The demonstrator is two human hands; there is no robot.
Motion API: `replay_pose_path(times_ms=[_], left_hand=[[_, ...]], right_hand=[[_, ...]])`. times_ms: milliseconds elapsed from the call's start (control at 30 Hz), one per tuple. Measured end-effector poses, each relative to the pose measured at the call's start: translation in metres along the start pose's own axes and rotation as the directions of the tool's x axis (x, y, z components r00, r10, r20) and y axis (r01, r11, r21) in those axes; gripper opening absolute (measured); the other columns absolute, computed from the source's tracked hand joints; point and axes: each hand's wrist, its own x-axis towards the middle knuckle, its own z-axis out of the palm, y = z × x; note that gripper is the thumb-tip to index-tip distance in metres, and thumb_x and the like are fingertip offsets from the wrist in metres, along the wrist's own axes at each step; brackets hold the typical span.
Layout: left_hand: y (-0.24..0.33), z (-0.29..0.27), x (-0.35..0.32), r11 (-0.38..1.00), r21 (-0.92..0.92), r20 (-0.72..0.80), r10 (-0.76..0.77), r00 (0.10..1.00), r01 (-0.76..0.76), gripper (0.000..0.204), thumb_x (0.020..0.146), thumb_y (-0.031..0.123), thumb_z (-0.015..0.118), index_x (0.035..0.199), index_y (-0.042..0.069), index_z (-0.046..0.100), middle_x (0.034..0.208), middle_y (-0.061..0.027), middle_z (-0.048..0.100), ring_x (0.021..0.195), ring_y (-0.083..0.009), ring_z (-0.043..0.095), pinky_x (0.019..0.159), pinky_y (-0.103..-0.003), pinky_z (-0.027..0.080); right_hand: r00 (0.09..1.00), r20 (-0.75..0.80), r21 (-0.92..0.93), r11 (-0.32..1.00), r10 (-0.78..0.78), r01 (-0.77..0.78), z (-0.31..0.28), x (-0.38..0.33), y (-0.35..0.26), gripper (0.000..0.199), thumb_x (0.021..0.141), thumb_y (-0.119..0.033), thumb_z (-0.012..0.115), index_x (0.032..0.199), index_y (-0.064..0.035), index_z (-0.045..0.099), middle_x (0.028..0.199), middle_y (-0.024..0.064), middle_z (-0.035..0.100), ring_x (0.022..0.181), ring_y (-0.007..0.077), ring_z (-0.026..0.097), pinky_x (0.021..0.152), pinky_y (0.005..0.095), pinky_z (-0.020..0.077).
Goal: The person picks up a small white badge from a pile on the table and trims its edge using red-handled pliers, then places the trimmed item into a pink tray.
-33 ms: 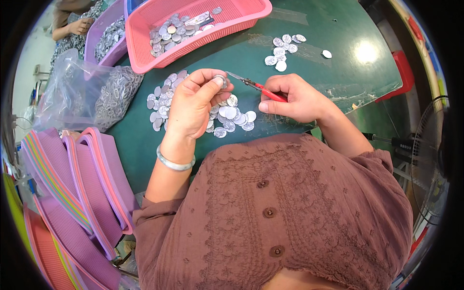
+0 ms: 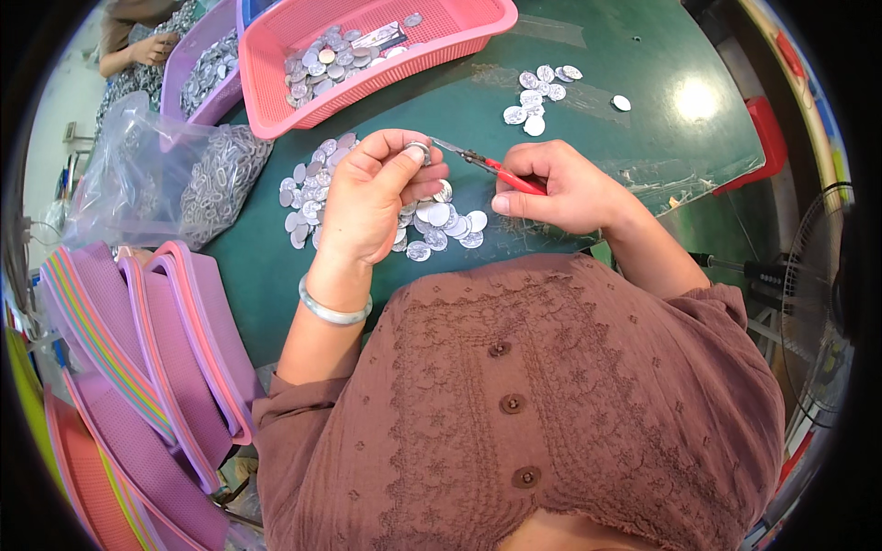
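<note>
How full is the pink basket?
The pink basket is partly full: silver discs lie toward its left, bare bottom shows at right.

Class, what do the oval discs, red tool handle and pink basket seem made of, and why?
Oval discs: probably metal, silvery, shiny in places. Red tool handle: likely smooth plastic, evenly coloured. Pink basket: apparently matt plastic, perforated walls.

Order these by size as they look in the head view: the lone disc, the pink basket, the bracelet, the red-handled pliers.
1. Pink basket
2. Red-handled pliers, partly hidden by the right hand
3. Bracelet
4. Lone disc
</note>
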Motion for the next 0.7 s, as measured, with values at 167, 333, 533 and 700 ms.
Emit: replay_pose_path(times_ms=[167,333,533,700], left_hand=[[-0.002,0.004,-0.004,0.996,0.090,-0.041,0.033,0.999,-0.029,0.015,0.084,0.008,0.058,0.095,-0.002,0.057,0.074,-0.0049,0.060,0.056,-0.0077,0.055,0.052,-0.018,0.045],[-0.005,0.004,-0.007,0.991,0.116,-0.064,0.071,0.995,-0.063,0.016,0.081,0.006,0.061,0.094,-0.003,0.057,0.072,-0.0035,0.060,0.055,-0.0060,0.054,0.050,-0.017,0.042],[-0.003,0.008,-0.011,0.985,0.163,-0.077,0.066,0.995,-0.053,0.018,0.078,0.005,0.064,0.093,-0.004,0.057,0.070,-0.0031,0.060,0.055,-0.0056,0.054,0.050,-0.016,0.041],[-0.003,0.009,-0.011,0.979,0.198,-0.091,0.062,0.994,-0.043,0.019,0.078,0.006,0.064,0.093,-0.004,0.057,0.069,-0.0031,0.060,0.054,-0.0058,0.054,0.048,-0.016,0.040]], right_hand=[[1.000,0.002,-0.075,0.997,-0.024,0.024,0.000,0.000,-0.005,0.032,0.074,-0.027,0.069,0.068,-0.0002,0.053,0.060,0.0043,0.046,0.055,0.0120,0.041,0.050,0.0277,0.0363],[0.999,0.015,-0.093,0.995,-0.029,0.030,0.001,0.000,-0.007,0.032,0.074,-0.027,0.069,0.069,0.0002,0.053,0.061,0.0056,0.047,0.055,0.0130,0.043,0.051,0.0279,0.0368],[0.999,0.027,-0.104,0.994,-0.038,0.041,0.004,-0.001,-0.006,0.032,0.075,-0.027,0.068,0.068,0.0003,0.053,0.060,0.0058,0.047,0.054,0.0134,0.042,0.050,0.0284,0.0362],[0.999,0.030,-0.143,0.989,-0.026,0.030,0.003,-0.002,-0.011,0.033,0.075,-0.026,0.067,0.065,0.0006,0.051,0.057,0.0065,0.045,0.052,0.0143,0.041,0.049,0.0293,0.0353]])
